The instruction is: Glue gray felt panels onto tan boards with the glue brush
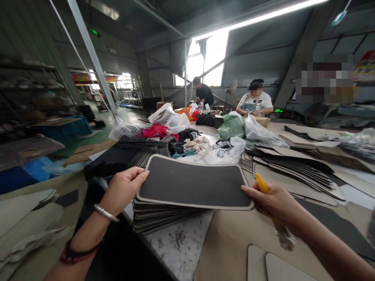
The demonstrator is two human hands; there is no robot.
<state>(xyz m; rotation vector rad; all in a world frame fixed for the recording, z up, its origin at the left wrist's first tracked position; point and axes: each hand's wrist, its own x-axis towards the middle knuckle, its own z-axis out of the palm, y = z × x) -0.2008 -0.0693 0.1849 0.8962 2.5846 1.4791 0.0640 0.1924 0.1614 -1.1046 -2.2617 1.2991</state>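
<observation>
pinched at its two short ends, the dark panel (193, 181) spans the left hand (124, 191) and the right hand (274, 203), fingers closed near its pale rim, likely to leave the dark face uncovered. the right hand also wraps a yellow-handled tool (261, 183), slanted through the grip, perhaps to spare setting it down. the panel's left part lies over a fanned stack (158, 216), seemingly placed for easy reach; whether they touch, i cannot tell.

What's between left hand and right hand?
One dark panel with a pale border, held at opposite ends by the left hand and right hand. A stack shows below its left part. Seen in the head view.
</observation>
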